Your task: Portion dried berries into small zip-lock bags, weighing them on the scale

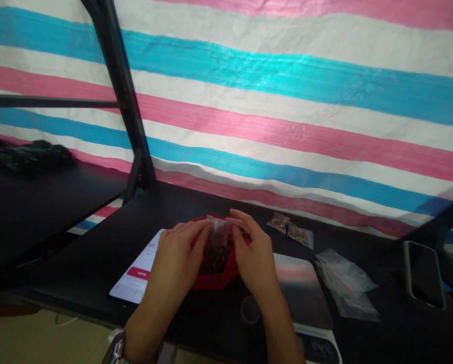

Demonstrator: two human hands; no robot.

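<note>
Both hands meet over a red tray (218,282) that holds small dark pieces (215,258). Between them is a small clear plastic bag (217,228) with some brownish content showing through. My left hand (184,247) pinches the bag's left edge with thumb and fingers. On the opposite edge, my right hand (251,247) grips it in a similar pinch, index finger raised a little. A digital scale (304,288) lies just right of my right forearm. Partly hidden under my left wrist is a lit tablet or phone (135,275).
Two filled small bags (300,235) lie at the back, right of the tray. A pile of clear zip bags (347,285) is right of the scale, with a phone (425,275) beyond. A clear round cup or lid (250,310) sits near my right wrist. A black frame post (122,86) rises behind, left.
</note>
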